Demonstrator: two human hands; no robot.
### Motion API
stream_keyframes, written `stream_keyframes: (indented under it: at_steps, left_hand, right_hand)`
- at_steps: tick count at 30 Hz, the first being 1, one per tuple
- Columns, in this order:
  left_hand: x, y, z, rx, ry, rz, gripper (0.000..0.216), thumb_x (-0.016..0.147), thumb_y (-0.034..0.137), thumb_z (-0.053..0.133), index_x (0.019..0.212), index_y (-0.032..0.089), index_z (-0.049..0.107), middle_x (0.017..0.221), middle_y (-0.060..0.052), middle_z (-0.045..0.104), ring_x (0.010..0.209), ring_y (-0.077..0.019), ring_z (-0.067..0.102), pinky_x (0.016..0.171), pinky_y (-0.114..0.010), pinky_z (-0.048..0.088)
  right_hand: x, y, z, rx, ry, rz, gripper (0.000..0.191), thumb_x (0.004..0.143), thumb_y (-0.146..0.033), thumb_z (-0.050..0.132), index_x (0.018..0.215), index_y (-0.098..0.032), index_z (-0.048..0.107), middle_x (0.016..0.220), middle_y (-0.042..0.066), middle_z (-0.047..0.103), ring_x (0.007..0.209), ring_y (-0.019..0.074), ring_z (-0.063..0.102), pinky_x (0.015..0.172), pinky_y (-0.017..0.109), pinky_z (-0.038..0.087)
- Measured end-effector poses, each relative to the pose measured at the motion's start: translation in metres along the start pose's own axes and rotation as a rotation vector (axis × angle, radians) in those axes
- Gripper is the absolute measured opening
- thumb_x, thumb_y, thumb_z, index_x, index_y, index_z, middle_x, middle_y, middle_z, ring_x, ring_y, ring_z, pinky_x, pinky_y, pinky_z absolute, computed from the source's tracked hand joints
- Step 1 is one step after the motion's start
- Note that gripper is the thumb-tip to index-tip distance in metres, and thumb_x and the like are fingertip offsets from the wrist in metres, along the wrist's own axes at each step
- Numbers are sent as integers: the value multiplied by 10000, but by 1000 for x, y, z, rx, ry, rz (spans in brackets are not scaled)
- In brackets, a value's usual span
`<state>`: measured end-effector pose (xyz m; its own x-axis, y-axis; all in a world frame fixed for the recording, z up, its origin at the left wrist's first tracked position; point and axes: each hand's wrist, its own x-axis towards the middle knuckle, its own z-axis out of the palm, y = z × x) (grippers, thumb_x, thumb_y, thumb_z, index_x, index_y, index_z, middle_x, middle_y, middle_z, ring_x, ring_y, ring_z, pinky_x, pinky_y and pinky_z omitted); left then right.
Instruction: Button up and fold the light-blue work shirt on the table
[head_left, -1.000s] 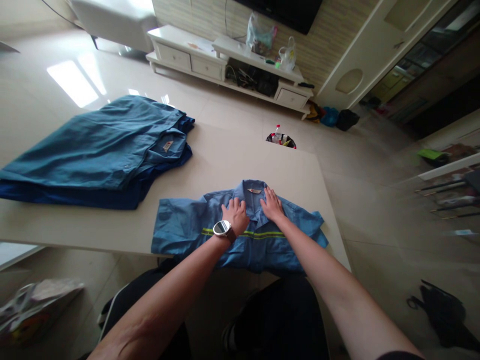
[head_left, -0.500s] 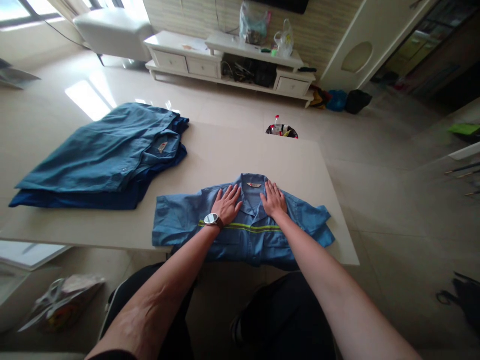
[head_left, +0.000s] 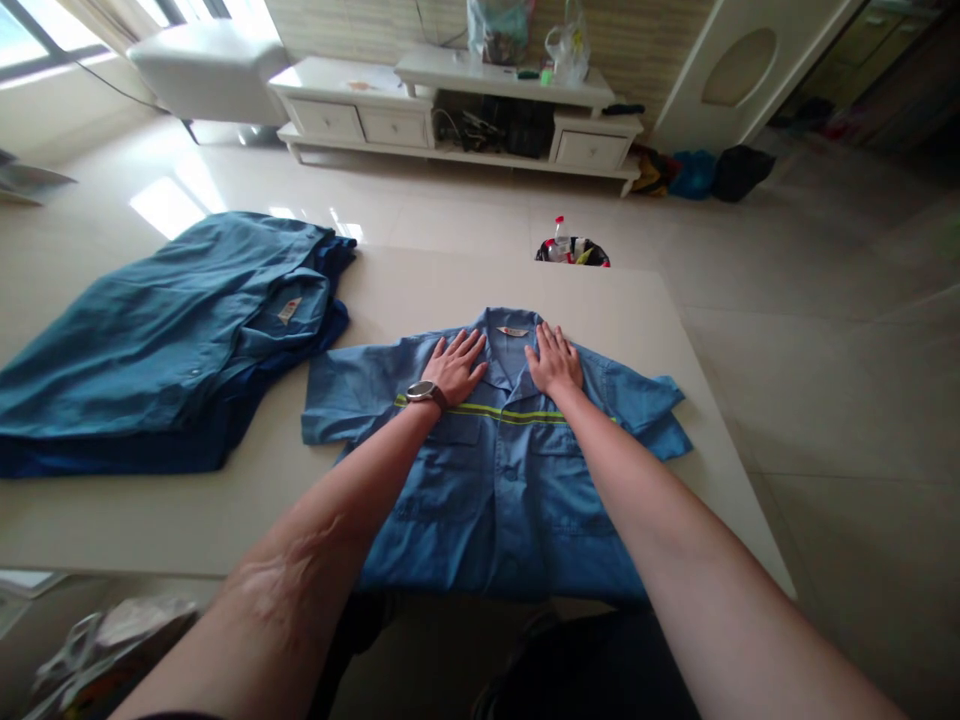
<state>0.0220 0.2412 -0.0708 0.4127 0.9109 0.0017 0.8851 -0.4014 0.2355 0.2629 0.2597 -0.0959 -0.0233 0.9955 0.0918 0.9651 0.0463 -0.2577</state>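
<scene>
A blue short-sleeved work shirt (head_left: 465, 470) lies front side up on the white table (head_left: 622, 310), its collar pointing away from me. A yellow-green stripe crosses its chest, and its lower part reaches the near table edge. My left hand (head_left: 454, 370) rests flat on the shirt beside the left of the collar, fingers spread, a watch on its wrist. On the other side of the collar my right hand (head_left: 553, 362) lies flat too, fingers stretched out. Neither hand grips the cloth. The shirt's hem is hidden below the table edge.
To the left lies a stack of blue garments (head_left: 165, 320), close to the shirt's left sleeve. Beyond the table's far edge stands a bin with bottles (head_left: 573, 250). A white TV cabinet (head_left: 345, 110) runs along the wall, with a grey padded seat (head_left: 206, 75) beside it.
The shirt has slid away from me over the table with both hands flat on it, so more of its front lies on the tabletop. My view has shifted slightly closer.
</scene>
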Motion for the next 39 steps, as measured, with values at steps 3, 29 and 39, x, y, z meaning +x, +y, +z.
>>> stream_keyframes:
  at_steps: [3,29,39]
  left_hand:
    - [26,-13,-2,7,7,-14,670,1040,521,248,1666,285,211,1732,10,208,1618,-239,152,1328,-525,121]
    - [109,-50,-8,-14,-43,24,693,1029,496,256,1675,265,160,1746,-23,161,1621,-265,113,1317,-518,55]
    - [122,-56,-8,-93,-4,8,687,1005,513,312,1649,276,279,1727,-2,236,1614,-267,154,1323,-516,65]
  right_hand:
    - [35,0,5,2,6,-15,667,1031,-464,306,1628,-168,330,1704,43,265,1591,274,177,1264,488,227]
    - [141,44,30,349,346,-161,661,1035,-584,214,1487,-198,504,1478,134,556,1456,291,449,1226,551,344]
    - [148,36,20,241,270,-50,604,1041,-572,267,1442,-211,540,1583,125,433,1567,309,254,1228,642,201]
